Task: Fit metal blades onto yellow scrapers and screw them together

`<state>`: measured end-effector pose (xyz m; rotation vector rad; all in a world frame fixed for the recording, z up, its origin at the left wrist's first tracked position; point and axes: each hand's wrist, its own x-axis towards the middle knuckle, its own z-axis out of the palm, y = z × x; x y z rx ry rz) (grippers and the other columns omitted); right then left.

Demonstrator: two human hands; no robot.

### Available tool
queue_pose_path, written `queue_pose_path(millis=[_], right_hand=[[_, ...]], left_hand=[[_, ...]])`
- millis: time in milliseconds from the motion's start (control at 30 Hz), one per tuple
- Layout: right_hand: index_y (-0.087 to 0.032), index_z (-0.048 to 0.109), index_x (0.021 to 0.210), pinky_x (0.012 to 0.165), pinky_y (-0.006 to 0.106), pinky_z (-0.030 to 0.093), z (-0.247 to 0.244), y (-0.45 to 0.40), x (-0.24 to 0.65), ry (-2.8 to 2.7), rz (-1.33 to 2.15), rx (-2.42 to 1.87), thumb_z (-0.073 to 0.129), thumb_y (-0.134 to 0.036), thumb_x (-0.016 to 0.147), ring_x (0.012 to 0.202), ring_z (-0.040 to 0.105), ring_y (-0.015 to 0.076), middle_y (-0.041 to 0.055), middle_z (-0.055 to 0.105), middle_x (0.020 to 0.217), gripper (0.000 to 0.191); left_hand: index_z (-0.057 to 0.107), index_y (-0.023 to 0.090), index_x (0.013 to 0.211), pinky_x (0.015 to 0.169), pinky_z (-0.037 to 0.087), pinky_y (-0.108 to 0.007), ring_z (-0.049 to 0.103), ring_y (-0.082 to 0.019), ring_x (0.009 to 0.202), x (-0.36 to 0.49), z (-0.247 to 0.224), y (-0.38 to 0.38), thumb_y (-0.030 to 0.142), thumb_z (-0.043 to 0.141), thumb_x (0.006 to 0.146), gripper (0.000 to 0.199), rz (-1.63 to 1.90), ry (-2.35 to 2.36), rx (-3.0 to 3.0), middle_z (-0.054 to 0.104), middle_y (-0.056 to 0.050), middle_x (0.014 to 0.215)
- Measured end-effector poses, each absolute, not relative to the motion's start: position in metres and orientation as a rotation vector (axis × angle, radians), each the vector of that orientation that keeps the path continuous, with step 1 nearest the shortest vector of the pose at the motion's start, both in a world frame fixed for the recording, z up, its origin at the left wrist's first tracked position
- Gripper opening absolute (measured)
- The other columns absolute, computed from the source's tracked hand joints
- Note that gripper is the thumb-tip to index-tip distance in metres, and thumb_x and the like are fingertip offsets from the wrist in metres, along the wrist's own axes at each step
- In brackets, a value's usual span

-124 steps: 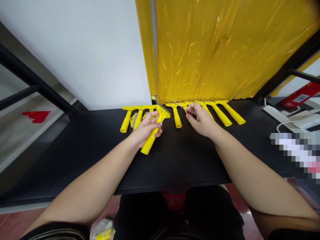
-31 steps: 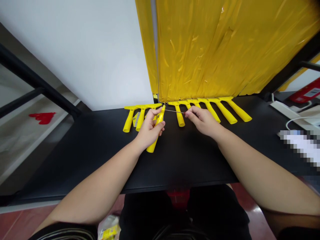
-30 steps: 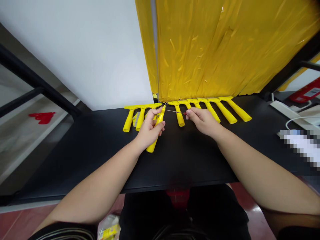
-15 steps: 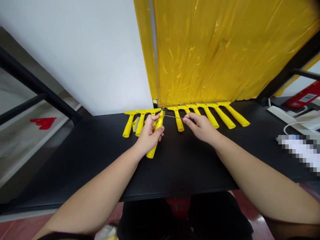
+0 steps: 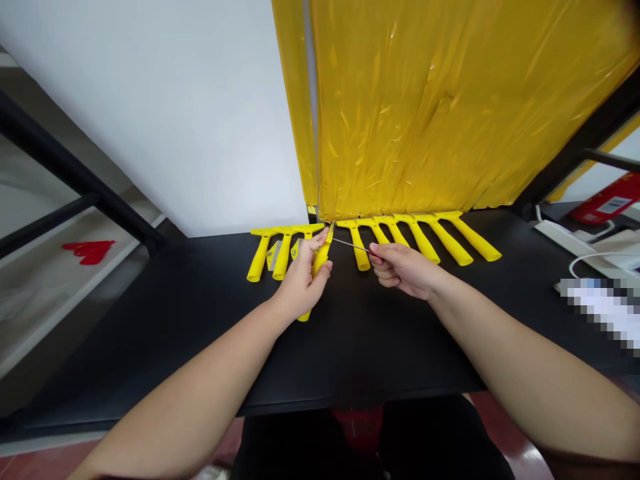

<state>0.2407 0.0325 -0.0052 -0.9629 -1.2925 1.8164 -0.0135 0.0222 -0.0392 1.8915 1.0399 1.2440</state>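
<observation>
My left hand (image 5: pixel 301 280) is wrapped round a yellow scraper (image 5: pixel 323 253) with a tubular handle, tilted above the table; its lower end shows below my palm. My right hand (image 5: pixel 404 268) is closed on a screwdriver (image 5: pixel 352 245) with a thin metal shaft, its grip mostly hidden by my fingers. The shaft points left, and its tip meets the head of the held scraper; the exact contact is too small to make out. Behind my left hand lie more yellow scrapers (image 5: pixel 259 260), and to the right stretches a row of similar ones (image 5: pixel 361 250).
Small grey-and-yellow pieces (image 5: pixel 273 255) lie between the left scrapers. The black table (image 5: pixel 200 320) ends at a white panel (image 5: pixel 210 120) and a yellow plastic-covered panel (image 5: pixel 425 113). At right are a white power strip (image 5: pixel 565 240), a cable and a red package (image 5: pixel 607 200).
My right hand has turned, its fingers now curled more fully round the screwdriver. The held scraper has rolled slightly in my left hand. The view has shifted a little.
</observation>
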Motion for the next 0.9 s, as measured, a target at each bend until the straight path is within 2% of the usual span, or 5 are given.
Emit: queue_pose_path(millis=[200, 300, 600, 733, 900], right_hand=[[-0.020, 0.066, 0.089, 0.070, 0.031, 0.043, -0.006, 0.039, 0.257, -2.064, 1.074, -1.092, 0.063, -0.048, 0.101, 0.074, 0.053, 0.0166, 0.0011, 0.058, 0.081, 0.030], [-0.021, 0.072, 0.094, 0.084, 0.035, 0.047, -0.005, 0.038, 0.260, -2.377, 0.744, -1.092, 0.067, -0.036, 0.099, 0.091, 0.060, 0.0203, 0.0055, 0.065, 0.099, 0.016], [-0.021, 0.076, 0.090, 0.079, 0.032, 0.047, -0.008, 0.034, 0.254, -2.694, 0.833, -1.146, 0.077, -0.027, 0.091, 0.089, 0.061, 0.0196, 0.0048, 0.066, 0.099, 0.007], [-0.022, 0.077, 0.087, 0.076, 0.031, 0.046, -0.004, 0.029, 0.254, -2.736, 0.952, -1.186, 0.082, -0.027, 0.085, 0.088, 0.063, 0.0197, 0.0034, 0.067, 0.096, 0.007], [-0.023, 0.077, 0.086, 0.073, 0.030, 0.046, 0.001, 0.022, 0.255, -2.802, 1.027, -1.219, 0.084, -0.027, 0.080, 0.082, 0.063, 0.0178, 0.0012, 0.068, 0.093, 0.009]], left_hand=[[0.047, 0.028, 0.134, 0.050, 0.053, -0.023, 0.065, -0.008, 0.065, -0.015, -0.025, 0.025, 0.024, 0.072, 0.093, 0.048, 1.293, 0.958, 1.521, 0.059, -0.012, 0.141], [0.044, 0.025, 0.132, 0.054, 0.058, -0.026, 0.068, -0.010, 0.064, -0.016, -0.015, 0.030, 0.021, 0.072, 0.089, 0.052, 1.373, 0.995, 1.235, 0.066, -0.010, 0.128], [0.050, 0.019, 0.122, 0.063, 0.062, -0.026, 0.072, -0.013, 0.067, -0.015, -0.007, 0.033, 0.014, 0.070, 0.092, 0.037, 1.389, 1.068, 0.895, 0.080, -0.009, 0.107], [0.046, 0.021, 0.126, 0.051, 0.055, -0.024, 0.073, -0.015, 0.064, -0.015, -0.006, 0.035, 0.014, 0.072, 0.091, 0.044, 1.384, 1.133, 0.861, 0.080, -0.011, 0.110], [0.042, 0.020, 0.122, 0.055, 0.057, -0.024, 0.076, -0.017, 0.068, -0.019, -0.006, 0.041, 0.007, 0.075, 0.084, 0.052, 1.371, 1.213, 0.831, 0.081, -0.011, 0.104]])
